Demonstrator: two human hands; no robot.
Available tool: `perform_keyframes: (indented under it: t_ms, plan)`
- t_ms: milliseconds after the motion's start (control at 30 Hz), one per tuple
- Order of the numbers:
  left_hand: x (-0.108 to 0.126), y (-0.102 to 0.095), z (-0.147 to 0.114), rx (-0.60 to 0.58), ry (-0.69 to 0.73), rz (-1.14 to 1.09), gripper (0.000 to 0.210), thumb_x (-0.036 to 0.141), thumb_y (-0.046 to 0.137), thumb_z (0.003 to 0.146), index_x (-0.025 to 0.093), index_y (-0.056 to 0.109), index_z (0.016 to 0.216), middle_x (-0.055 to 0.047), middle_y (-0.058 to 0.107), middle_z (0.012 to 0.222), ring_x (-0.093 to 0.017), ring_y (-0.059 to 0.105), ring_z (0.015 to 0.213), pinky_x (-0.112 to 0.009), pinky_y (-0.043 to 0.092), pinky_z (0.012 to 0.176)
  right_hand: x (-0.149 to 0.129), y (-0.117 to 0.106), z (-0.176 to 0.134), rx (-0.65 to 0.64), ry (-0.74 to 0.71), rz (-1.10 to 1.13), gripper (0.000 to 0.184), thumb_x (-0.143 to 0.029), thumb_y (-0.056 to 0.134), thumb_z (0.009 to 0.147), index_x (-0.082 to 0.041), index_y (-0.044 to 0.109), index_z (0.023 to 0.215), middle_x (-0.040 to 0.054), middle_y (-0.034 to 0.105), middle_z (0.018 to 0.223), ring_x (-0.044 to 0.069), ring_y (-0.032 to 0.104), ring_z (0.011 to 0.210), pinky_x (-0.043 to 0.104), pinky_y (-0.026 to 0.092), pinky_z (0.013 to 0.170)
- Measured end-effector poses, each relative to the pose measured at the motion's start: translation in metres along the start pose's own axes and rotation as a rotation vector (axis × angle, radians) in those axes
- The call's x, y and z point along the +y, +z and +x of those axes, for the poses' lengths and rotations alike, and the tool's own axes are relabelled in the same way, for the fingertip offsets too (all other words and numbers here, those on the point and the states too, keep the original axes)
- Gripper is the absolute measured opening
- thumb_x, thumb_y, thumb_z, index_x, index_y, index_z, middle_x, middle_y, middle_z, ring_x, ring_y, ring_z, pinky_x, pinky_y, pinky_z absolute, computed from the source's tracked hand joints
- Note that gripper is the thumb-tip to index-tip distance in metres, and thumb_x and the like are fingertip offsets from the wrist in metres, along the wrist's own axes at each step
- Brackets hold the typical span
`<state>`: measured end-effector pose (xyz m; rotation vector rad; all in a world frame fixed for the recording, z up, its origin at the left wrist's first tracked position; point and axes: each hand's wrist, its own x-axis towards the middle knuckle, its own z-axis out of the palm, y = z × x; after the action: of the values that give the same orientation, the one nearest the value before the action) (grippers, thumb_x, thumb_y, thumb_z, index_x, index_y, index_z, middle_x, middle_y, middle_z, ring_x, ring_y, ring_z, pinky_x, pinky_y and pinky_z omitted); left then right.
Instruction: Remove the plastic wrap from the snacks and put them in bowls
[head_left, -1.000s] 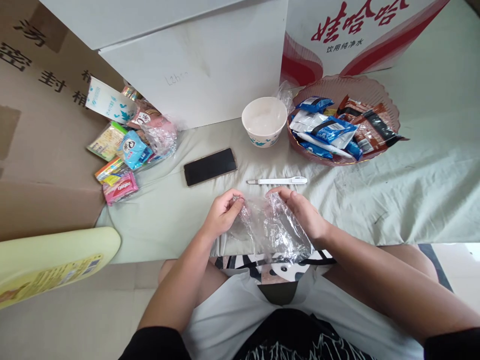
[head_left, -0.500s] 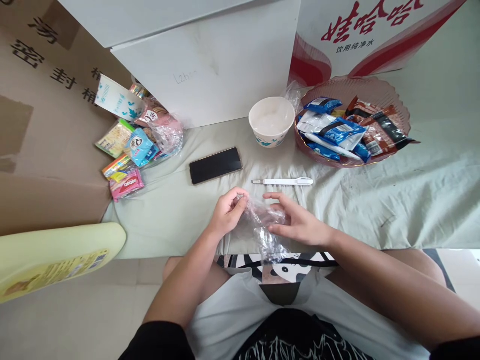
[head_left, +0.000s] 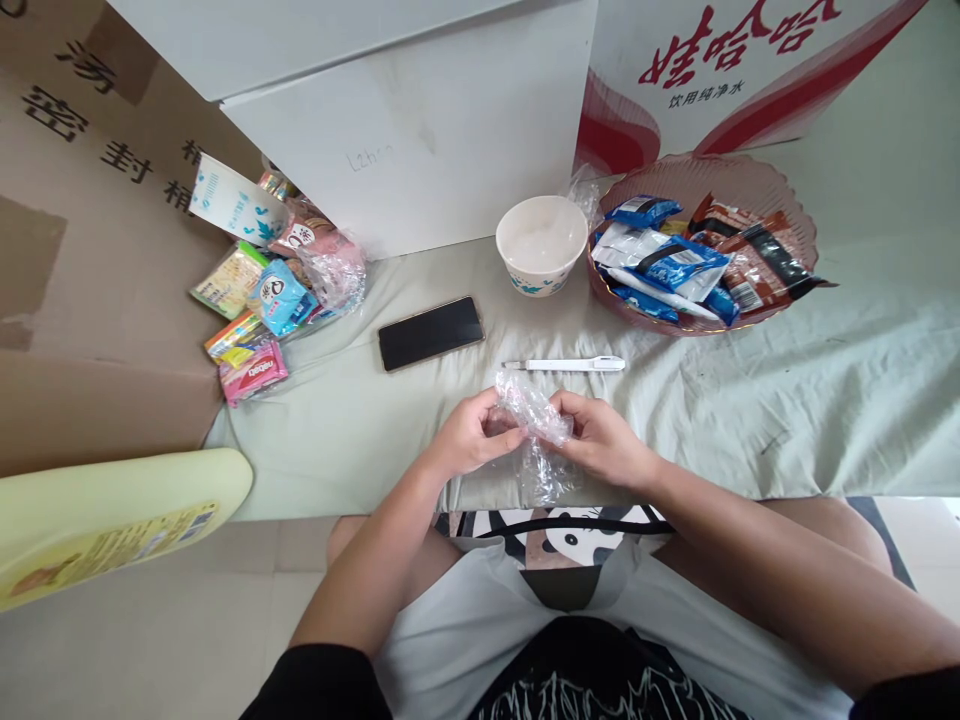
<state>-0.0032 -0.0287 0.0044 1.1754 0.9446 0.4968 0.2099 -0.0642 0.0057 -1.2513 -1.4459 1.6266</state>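
A crumpled clear plastic bag [head_left: 534, 412] is held between my two hands near the cloth's front edge. My left hand [head_left: 474, 432] grips its left side, thumb and fingers closed on the film. On the other side, my right hand [head_left: 600, 436] pinches the film with thumb and fingertips. The lower part of the bag hangs down toward my lap. Just beyond my hands lies a white utility knife [head_left: 564, 364], its tip pointing left. A black phone [head_left: 432, 333] rests flat, farther left.
A paper bowl [head_left: 541, 246] stands against a white box [head_left: 420, 150]. Right of it, a pink glass bowl [head_left: 802, 215] holds blue and brown snack packets. Snack packs [head_left: 255, 372] and a paper cup [head_left: 238, 200] are piled at left, near a cardboard box [head_left: 90, 260] and a yellow jug [head_left: 120, 510].
My right hand has closed from a spread pose onto the plastic bag. The bag's top has risen and bunched between my hands, and its hanging end has pulled up slightly.
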Motion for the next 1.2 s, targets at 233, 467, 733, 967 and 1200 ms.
perform_keyframes:
  t_ms: [233, 467, 733, 967, 1200]
  plan:
    - [-0.003, -0.001, 0.002, 0.17, 0.075, -0.019, 0.051, 0.061, 0.076, 0.078, 0.015, 0.065, 0.098, 0.0, 0.065, 0.072, -0.012, 0.06, 0.062, -0.023, 0.048, 0.059, -0.001, 0.004, -0.004, 0.078, 0.004, 0.039, 0.047, -0.04, 0.067, 0.084, -0.021, 0.047, 0.122, -0.0059, 0.051, 0.071, 0.012, 0.047, 0.059, 0.027, 0.039, 0.058]
    - [-0.005, -0.002, 0.005, 0.242, 0.066, -0.142, 0.047, 0.06, 0.075, 0.079, 0.017, 0.064, 0.096, 0.0, 0.069, 0.075, -0.014, 0.065, 0.066, -0.024, 0.052, 0.062, 0.003, 0.002, -0.001, 0.1, 0.022, 0.355, 0.081, -0.038, 0.067, 0.088, -0.025, 0.02, 0.153, -0.0055, 0.059, 0.073, 0.013, 0.059, 0.059, 0.029, 0.048, 0.057]
    - [-0.011, 0.001, 0.008, 0.318, 0.132, 0.022, 0.05, 0.059, 0.077, 0.077, 0.017, 0.063, 0.098, -0.001, 0.071, 0.076, -0.015, 0.066, 0.067, -0.024, 0.051, 0.064, 0.0, 0.002, -0.006, 0.074, -0.028, 0.44, 0.047, -0.043, 0.065, 0.09, -0.028, 0.038, 0.126, -0.0079, 0.062, 0.064, 0.013, 0.061, 0.054, 0.028, 0.049, 0.056]
    - [-0.007, 0.002, 0.007, 0.364, 0.177, 0.067, 0.038, 0.053, 0.074, 0.083, 0.017, 0.061, 0.09, 0.0, 0.068, 0.073, -0.012, 0.062, 0.063, -0.022, 0.047, 0.061, -0.003, -0.001, -0.004, 0.323, -0.039, 0.319, 0.035, -0.033, 0.059, 0.087, -0.026, 0.041, 0.116, -0.0138, 0.05, 0.049, 0.011, 0.051, 0.045, 0.023, 0.037, 0.047]
    - [-0.014, 0.002, 0.005, 0.349, 0.175, 0.113, 0.027, 0.043, 0.07, 0.088, 0.018, 0.061, 0.089, 0.001, 0.063, 0.072, -0.011, 0.058, 0.062, -0.022, 0.044, 0.061, -0.006, 0.001, -0.009, 0.168, -0.062, 0.341, 0.033, -0.034, 0.06, 0.089, -0.026, 0.041, 0.113, -0.0128, 0.054, 0.051, 0.011, 0.055, 0.045, 0.024, 0.04, 0.049]
